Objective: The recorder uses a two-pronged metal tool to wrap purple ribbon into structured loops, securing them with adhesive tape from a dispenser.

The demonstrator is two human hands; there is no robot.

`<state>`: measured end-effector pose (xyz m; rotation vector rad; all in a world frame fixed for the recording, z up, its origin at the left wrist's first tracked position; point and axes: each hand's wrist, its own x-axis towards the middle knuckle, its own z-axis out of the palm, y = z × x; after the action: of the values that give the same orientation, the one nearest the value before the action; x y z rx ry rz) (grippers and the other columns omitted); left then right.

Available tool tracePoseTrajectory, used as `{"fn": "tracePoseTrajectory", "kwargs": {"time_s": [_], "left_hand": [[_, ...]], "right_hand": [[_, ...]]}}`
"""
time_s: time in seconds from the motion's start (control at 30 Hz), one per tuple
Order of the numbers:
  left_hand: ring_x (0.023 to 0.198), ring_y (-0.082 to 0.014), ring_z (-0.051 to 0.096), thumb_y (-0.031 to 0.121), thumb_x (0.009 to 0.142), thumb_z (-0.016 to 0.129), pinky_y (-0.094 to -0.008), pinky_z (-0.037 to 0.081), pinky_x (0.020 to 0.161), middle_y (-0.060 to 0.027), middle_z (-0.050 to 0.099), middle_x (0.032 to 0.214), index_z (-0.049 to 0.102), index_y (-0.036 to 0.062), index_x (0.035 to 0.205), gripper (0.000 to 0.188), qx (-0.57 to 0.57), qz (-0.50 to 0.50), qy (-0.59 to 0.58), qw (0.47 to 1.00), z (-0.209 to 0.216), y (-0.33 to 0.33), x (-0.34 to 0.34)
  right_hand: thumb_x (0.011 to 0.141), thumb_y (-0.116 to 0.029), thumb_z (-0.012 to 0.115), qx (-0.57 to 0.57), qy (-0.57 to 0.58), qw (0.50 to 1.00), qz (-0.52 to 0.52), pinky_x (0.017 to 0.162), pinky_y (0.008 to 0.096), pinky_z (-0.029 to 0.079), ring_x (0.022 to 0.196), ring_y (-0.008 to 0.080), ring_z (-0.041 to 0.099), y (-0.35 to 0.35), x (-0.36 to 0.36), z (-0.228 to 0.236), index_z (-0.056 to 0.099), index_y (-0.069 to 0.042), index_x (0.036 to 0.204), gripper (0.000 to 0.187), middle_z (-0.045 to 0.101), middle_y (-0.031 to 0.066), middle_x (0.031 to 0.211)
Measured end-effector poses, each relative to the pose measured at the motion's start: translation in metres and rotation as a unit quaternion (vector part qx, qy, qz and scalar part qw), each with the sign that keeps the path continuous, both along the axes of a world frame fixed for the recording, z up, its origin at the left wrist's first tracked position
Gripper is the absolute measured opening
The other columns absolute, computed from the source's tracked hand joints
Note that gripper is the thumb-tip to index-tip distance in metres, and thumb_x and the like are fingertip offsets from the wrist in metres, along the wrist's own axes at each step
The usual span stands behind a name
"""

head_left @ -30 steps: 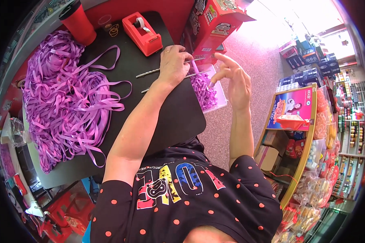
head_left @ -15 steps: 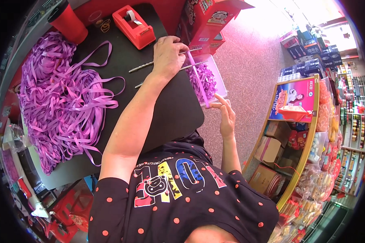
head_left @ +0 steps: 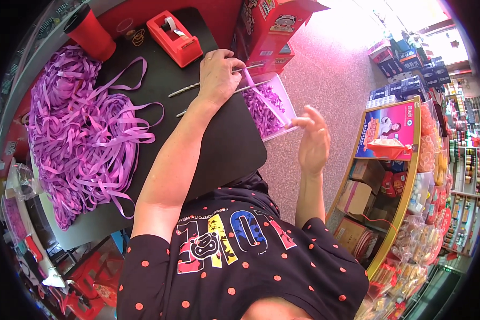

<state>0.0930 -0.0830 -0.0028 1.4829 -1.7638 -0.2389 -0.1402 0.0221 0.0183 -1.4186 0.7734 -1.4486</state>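
My left hand (head_left: 217, 76) rests on the far edge of the black table (head_left: 226, 154), closed around a thin metal rod (head_left: 182, 92) and one end of a purple ribbon strip (head_left: 266, 101). The strip runs taut to my right hand (head_left: 312, 143), which pinches its other end between thumb and forefinger, the remaining fingers spread. Under the strip stands a clear tray of short purple ribbon pieces (head_left: 258, 114), beside the table edge. A second metal rod (head_left: 182, 112) lies near my left wrist.
A large heap of long purple ribbons (head_left: 77, 138) covers the table's left side. A red tape dispenser (head_left: 175, 38), a red cup (head_left: 89, 31) and rubber bands (head_left: 137, 36) stand at the back. A red carton (head_left: 274, 29) and shop shelves (head_left: 405, 176) are to the right.
My right hand has drawn away from my left hand, down toward my body, and the ribbon strip is now stretched between them. The left hand stays on the rod.
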Motion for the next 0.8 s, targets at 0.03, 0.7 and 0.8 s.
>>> {"fn": "tracePoseTrajectory", "kwargs": {"time_s": [0.03, 0.7, 0.8], "left_hand": [[0.109, -0.0259, 0.05, 0.008, 0.065, 0.068, -0.0392, 0.039, 0.094, -0.0074, 0.06, 0.107, 0.073, 0.0122, 0.083, 0.019, -0.003, 0.008, 0.001, 1.0, -0.001, -0.001, -0.001], [0.112, -0.0287, 0.049, 0.008, 0.065, 0.067, -0.0386, 0.039, 0.095, -0.01, 0.059, 0.113, 0.072, 0.0069, 0.08, 0.015, 0.017, 0.017, 0.007, 1.0, 0.003, 0.004, 0.002], [0.112, -0.0288, 0.049, 0.009, 0.066, 0.068, -0.0387, 0.039, 0.094, -0.0098, 0.059, 0.113, 0.071, 0.0067, 0.08, 0.014, 0.009, 0.014, 0.006, 1.0, 0.004, 0.0, 0.001]], "right_hand": [[0.098, -0.041, 0.032, -0.024, -0.005, 0.999, 0.029, 0.093, 0.0412, 0.036, 0.092, 0.0243, 0.059, -0.013, 0.0, 0.007, 0.046, 0.002, 0.129, 0.056, 0.065, 0.0175, 0.095], [0.1, -0.048, 0.018, 0.05, 0.128, 0.97, 0.201, 0.108, 0.0334, 0.022, 0.118, 0.0142, 0.046, -0.216, 0.087, -0.024, 0.043, 0.004, 0.133, 0.066, 0.067, 0.0103, 0.109], [0.1, -0.048, 0.018, 0.11, 0.167, 0.962, 0.183, 0.111, 0.0345, 0.017, 0.125, 0.0166, 0.041, -0.224, 0.081, -0.049, 0.043, 0.005, 0.133, 0.067, 0.065, 0.011, 0.112]]}}
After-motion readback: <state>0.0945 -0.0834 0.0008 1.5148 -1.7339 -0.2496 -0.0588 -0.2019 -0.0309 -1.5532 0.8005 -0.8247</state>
